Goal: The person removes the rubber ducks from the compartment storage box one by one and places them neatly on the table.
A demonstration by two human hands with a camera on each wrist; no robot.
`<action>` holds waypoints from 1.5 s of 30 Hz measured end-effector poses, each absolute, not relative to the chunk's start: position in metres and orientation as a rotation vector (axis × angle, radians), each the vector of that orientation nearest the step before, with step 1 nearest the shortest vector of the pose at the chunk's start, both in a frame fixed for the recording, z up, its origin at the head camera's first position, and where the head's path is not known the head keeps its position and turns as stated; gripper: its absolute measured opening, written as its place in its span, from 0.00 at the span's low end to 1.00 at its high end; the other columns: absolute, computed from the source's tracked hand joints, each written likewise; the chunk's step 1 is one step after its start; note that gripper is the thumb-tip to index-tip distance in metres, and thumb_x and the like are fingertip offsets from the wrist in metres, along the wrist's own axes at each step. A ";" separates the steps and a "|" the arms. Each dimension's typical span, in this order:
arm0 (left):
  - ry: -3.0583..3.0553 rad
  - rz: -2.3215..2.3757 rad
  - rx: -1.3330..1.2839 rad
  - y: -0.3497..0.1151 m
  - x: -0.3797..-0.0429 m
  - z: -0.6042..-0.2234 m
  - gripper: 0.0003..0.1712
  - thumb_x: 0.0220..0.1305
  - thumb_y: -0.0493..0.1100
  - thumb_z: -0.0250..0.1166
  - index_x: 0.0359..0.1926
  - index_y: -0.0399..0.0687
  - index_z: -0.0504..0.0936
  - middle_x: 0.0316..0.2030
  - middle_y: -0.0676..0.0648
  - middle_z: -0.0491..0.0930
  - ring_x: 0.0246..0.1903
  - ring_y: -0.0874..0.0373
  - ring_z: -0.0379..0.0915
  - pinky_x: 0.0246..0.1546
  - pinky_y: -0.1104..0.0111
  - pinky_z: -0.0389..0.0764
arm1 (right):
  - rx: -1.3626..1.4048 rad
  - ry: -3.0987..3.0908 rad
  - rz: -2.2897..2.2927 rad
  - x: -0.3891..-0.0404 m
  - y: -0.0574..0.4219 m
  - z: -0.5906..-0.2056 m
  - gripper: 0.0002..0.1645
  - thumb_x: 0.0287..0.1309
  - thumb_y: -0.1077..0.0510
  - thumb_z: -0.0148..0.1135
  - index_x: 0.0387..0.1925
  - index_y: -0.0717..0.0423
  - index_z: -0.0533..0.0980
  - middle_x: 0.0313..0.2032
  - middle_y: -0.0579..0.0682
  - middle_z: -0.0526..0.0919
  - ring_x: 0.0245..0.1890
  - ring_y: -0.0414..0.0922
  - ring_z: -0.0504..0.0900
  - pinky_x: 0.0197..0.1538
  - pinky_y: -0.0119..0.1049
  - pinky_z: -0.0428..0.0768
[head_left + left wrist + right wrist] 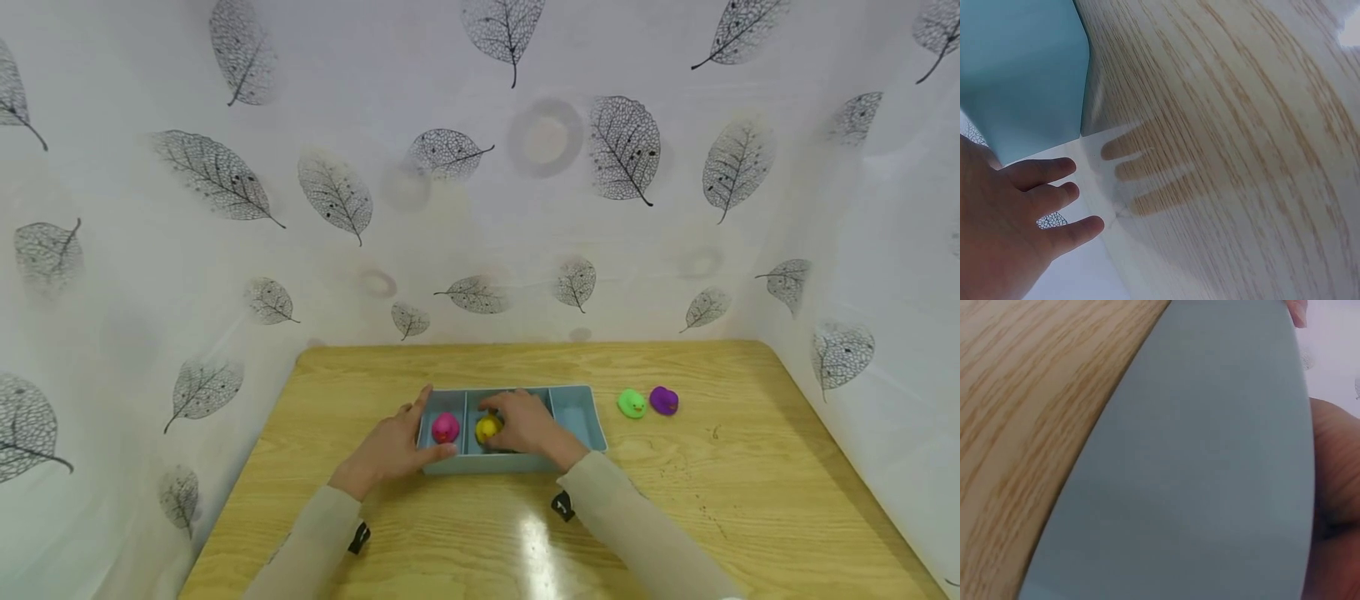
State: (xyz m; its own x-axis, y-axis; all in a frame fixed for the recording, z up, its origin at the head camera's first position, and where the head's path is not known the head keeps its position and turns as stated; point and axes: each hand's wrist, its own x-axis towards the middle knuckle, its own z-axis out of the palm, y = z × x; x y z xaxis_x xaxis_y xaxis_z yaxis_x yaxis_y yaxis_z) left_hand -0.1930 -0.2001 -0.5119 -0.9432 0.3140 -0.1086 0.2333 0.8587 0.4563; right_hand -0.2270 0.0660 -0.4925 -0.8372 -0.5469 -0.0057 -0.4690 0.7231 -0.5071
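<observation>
Wooden table (720, 500), walled on three sides by a white sheet printed with grey leaves (622, 150); a pale blue tray (592, 417) with three compartments sits near the middle of the table, a little toward its far edge.

Left hand (390, 450) rests against the tray's left end; index finger lies straight along the left wall, thumb pressed on the front left corner; fingers relaxed, grasping nothing. In the left wrist view three fingers (1054, 197) hang loose above the table just beside the tray's outer wall (1022, 69), their shadow on the wood.

Right hand (528, 425) reaches into the middle compartment, fingers curled down over a yellow duck (487, 428); it appears to grip the duck, though the fingertips are hidden behind it; duck sits low in the middle compartment. The right wrist view shows only the tray's grey-blue wall (1210, 475), close up, and a strip of table (1029, 394).

Pink duck (446, 427) sits in the left compartment, apart from both hands; right compartment shows only its bare floor.

Green duck (632, 403) and purple duck (663, 400) stand side by side on the table right of the tray, nearly touching, toward the right edge.
</observation>
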 end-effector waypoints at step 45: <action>2.860 0.667 0.408 -0.200 -0.193 -0.516 0.67 0.61 0.82 0.61 0.87 0.55 0.41 0.74 0.24 0.65 0.62 0.29 0.78 0.64 0.38 0.78 | -0.889 2.612 -1.433 -0.226 0.115 -0.459 0.21 0.58 0.61 0.73 0.55 0.57 0.85 0.52 0.53 0.83 0.44 0.43 0.83 0.53 0.49 0.88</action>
State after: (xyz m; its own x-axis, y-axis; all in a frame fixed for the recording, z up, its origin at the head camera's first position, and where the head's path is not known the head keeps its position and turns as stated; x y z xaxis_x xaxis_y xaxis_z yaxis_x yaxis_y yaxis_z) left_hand -0.1926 -0.2000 -0.5161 -0.9469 0.3031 -0.1076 0.2242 0.8619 0.4549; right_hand -0.2261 0.1148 -0.4595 -0.8361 -0.4950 0.2365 -0.4654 0.4117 -0.7835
